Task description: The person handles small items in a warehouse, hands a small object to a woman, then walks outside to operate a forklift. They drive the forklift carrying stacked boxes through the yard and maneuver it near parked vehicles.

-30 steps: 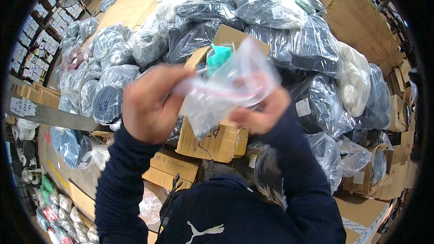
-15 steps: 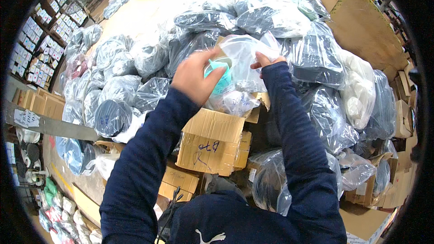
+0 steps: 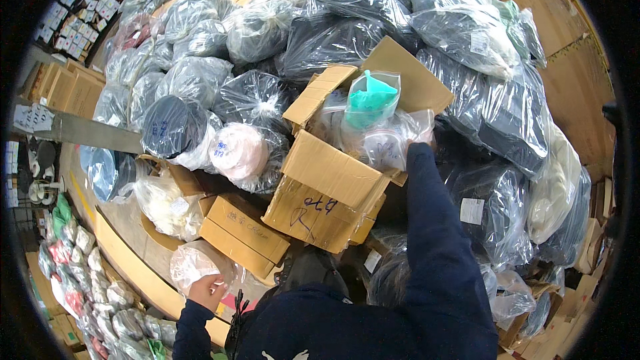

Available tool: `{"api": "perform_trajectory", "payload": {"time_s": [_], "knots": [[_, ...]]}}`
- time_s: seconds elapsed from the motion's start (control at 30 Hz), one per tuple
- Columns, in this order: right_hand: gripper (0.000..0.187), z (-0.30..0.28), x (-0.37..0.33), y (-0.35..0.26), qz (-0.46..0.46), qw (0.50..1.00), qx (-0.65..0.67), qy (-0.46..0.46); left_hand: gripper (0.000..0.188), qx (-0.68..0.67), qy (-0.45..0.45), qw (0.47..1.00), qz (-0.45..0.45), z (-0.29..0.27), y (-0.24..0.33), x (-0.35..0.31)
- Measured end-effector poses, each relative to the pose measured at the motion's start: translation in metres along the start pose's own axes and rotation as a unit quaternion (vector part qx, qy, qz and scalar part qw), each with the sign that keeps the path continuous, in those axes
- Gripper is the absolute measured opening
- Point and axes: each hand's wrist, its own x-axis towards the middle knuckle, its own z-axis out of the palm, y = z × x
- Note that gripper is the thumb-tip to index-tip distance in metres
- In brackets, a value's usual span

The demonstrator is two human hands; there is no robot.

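An open cardboard box (image 3: 320,207) stands before me, its flaps spread. Inside it a clear zip bag holding a teal piece (image 3: 371,101) rests upright on other clear bags, among them a small white bag with writing (image 3: 385,149). My right hand (image 3: 417,141) reaches in at the box's right side, touching the clear bags; its fingers are mostly hidden. Low on the left, my left hand (image 3: 208,291) hangs with loosely bent fingers and nothing visible in it. It is beside a pale pink roll in clear plastic (image 3: 195,265).
Bagged dark goods (image 3: 333,47) are heaped behind the box and to its right. A closed carton (image 3: 243,230) sits left of it, below another bagged pink roll (image 3: 239,151). A grey beam (image 3: 100,135) juts in from the left. Several small bags (image 3: 93,273) cover the lower left.
Both hands were raised over the box, with a clear bag between them. My left hand has dropped to the lower left; my right has lowered into the box. The view has shifted.
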Motion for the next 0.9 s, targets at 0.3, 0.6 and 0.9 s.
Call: {"api": "perform_trajectory", "payload": {"time_s": [0.3,0.6,0.9], "knots": [[0.03,-0.07,-0.051,-0.011,0.239,0.893,0.381,0.017,0.036,-0.063,0.015,0.997,-0.047,0.028,-0.049,-0.042],[0.077,-0.189,0.031,-0.057,0.113,0.992,0.012,0.044,0.035,-0.072,0.016,0.992,-0.099,0.024,-0.082,-0.066],[0.03,-0.146,-0.078,-0.125,-0.205,0.929,-0.011,-0.308,0.027,-0.129,-0.001,0.989,0.07,0.041,0.05,0.055]]}}
